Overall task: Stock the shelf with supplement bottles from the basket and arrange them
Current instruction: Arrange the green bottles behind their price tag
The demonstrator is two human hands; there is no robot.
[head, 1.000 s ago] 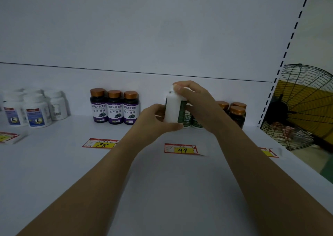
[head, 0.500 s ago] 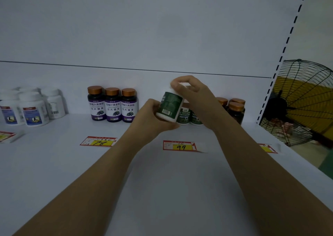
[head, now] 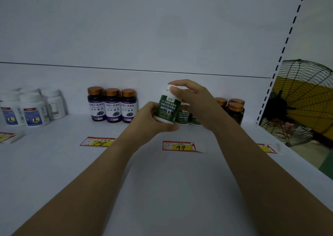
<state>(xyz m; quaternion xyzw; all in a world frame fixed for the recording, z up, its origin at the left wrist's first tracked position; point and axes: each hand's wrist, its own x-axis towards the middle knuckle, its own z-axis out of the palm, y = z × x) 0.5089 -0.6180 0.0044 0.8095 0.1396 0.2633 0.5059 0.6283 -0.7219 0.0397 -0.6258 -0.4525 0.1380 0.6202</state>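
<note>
Now, grip: the left hand [head: 153,120] is curled round the lower body and base of the green-label bottle [head: 168,108], thumb tucked underneath. The right hand [head: 194,100] pinches its white cap [head: 169,89] from above with bent fingertips. Both are closed snugly on it.
Bottle's place: lifted off the shelf [head: 162,181] and slightly tilted, label towards the person, just in front of matching green bottles [head: 182,117] standing by the back wall.
Handling: it looks like rigid plastic, probably light enough for one hand. The glossy label may be slick, so a full wrap seems safer than fingertips.
Where to hold: I'd say mid-body for carrying and the cap from above for setting down. A loose lid could turn under a cap-only hold.
Neighbours: purple-label bottles [head: 112,105] to the left, amber bottles [head: 236,111] to the right beyond the right wrist, white bottles [head: 34,111] far left.
Front of shelf: the price tag marked 99 [head: 180,146] lies near the green row.
Basket: not in view.
</note>
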